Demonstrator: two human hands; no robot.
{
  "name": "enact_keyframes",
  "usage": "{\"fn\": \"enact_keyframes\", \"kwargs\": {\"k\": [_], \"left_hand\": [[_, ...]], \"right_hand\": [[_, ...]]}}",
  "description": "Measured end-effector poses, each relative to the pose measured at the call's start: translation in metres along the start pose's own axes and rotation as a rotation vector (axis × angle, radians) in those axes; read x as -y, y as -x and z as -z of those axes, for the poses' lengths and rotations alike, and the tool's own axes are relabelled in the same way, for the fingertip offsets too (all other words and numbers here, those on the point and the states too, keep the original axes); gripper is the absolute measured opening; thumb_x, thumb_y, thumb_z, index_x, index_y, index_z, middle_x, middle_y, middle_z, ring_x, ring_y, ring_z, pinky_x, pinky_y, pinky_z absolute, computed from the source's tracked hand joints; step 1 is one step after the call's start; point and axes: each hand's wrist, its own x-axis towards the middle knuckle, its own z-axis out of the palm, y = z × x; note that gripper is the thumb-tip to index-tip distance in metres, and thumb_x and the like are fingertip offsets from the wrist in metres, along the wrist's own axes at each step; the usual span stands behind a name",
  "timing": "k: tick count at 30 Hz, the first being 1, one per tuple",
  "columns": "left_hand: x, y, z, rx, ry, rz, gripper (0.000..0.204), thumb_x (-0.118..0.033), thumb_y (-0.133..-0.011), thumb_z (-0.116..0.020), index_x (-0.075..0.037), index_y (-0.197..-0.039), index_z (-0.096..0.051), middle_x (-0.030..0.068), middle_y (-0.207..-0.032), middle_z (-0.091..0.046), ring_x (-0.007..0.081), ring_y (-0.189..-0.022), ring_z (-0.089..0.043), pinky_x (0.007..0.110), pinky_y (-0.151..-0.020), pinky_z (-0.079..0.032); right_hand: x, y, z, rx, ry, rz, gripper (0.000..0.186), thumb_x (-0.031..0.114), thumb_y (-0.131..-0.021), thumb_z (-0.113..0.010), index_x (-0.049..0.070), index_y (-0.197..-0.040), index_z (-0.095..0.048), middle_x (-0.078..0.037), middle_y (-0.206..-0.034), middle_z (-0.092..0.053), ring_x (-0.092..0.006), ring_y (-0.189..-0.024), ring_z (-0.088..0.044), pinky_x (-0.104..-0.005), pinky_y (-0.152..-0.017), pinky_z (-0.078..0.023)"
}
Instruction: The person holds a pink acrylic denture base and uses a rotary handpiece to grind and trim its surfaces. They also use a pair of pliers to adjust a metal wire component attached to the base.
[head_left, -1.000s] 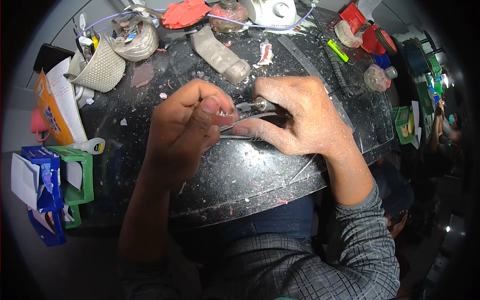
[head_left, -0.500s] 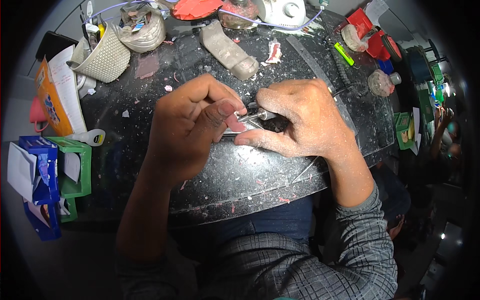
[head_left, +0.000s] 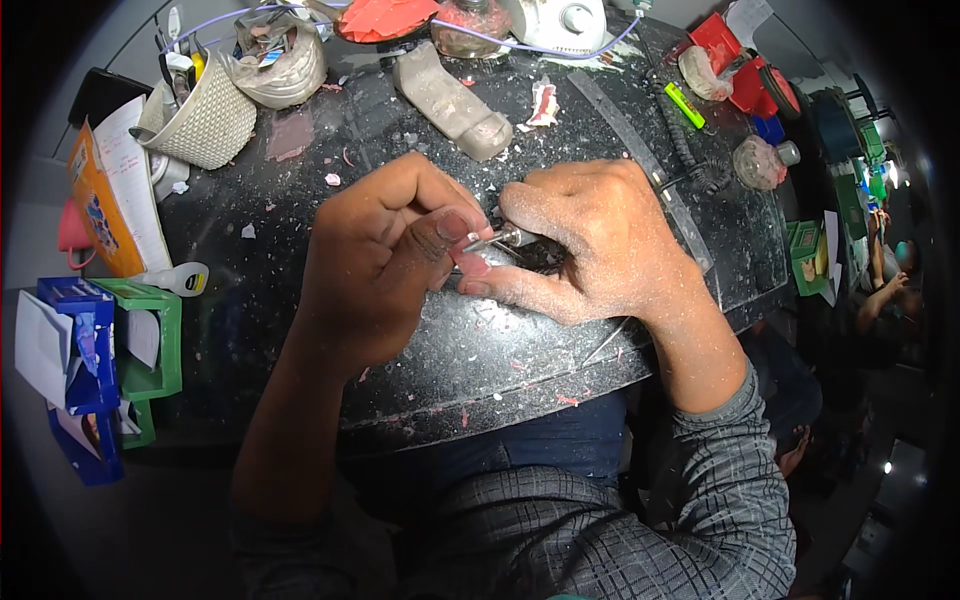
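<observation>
My left hand is closed, pinching a small pink piece that looks like denture acrylic between thumb and fingers. Much of the piece is hidden behind the thumb and fingertips. My right hand, dusted with white powder, is wrapped round a metal rotary handpiece. The slim tip of the handpiece points left and meets the pink piece, or lies just at its edge. Below it, my right thumb reaches to the lower end of the piece. Both hands are raised over the dark speckled tabletop.
Beyond my hands lies a grey block. A woven basket of tools and a plastic-lined container stand far left. Blue and green bins are at left. Far right are a neon-green stick and a jar. Pink scraps litter the table.
My right hand and the handpiece have shifted slightly left. The pink piece is turned a little in my left hand, which otherwise stays in place.
</observation>
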Motion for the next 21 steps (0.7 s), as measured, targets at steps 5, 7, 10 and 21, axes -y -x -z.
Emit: {"fn": "enact_keyframes", "kwargs": {"k": [5,7,10,21], "left_hand": [[0.0010,-0.0005,0.0005,-0.010,0.003,0.012,0.027,-0.021,-0.106,-0.062,0.003,-0.094,-0.060,0.0146,-0.095,-0.066,0.0086,-0.068,-0.059,0.021,-0.057,-0.049],[-0.0007,-0.0014,-0.0005,-0.013,-0.007,0.017,0.027,-0.022,-0.106,-0.062,0.002,-0.094,-0.059,0.0144,-0.094,-0.066,0.0086,-0.069,-0.059,0.021,-0.057,-0.049],[-0.0005,-0.0004,-0.0009,-0.021,-0.004,0.017,0.027,-0.022,-0.106,-0.062,0.002,-0.093,-0.059,0.0143,-0.094,-0.067,0.0083,-0.069,-0.058,0.021,-0.057,-0.049],[0.0005,-0.0010,-0.0006,-0.015,0.076,0.021,0.026,-0.022,-0.105,-0.063,0.001,-0.093,-0.060,0.0139,-0.093,-0.068,0.0078,-0.068,-0.058,0.020,-0.056,-0.046]], "right_hand": [[0.0010,0.0011,-0.0010,0.016,0.006,-0.008,0.046,0.054,-0.083,-0.076,0.009,-0.078,-0.068,-0.009,-0.062,-0.063,-0.0294,-0.058,-0.067,-0.0392,-0.052,-0.051],[0.0005,0.0015,0.0000,0.015,0.005,-0.002,0.045,0.054,-0.083,-0.077,0.009,-0.078,-0.069,-0.009,-0.062,-0.063,-0.0292,-0.057,-0.067,-0.0393,-0.052,-0.051],[0.0007,0.0000,-0.0002,0.008,0.003,0.005,0.045,0.053,-0.083,-0.077,0.009,-0.079,-0.069,-0.009,-0.062,-0.063,-0.0290,-0.057,-0.067,-0.0392,-0.051,-0.051],[-0.0007,0.0012,-0.0003,0.018,0.006,-0.005,0.047,0.056,-0.082,-0.077,0.010,-0.078,-0.069,-0.008,-0.061,-0.062,-0.0287,-0.056,-0.066,-0.0395,-0.050,-0.050]]}}
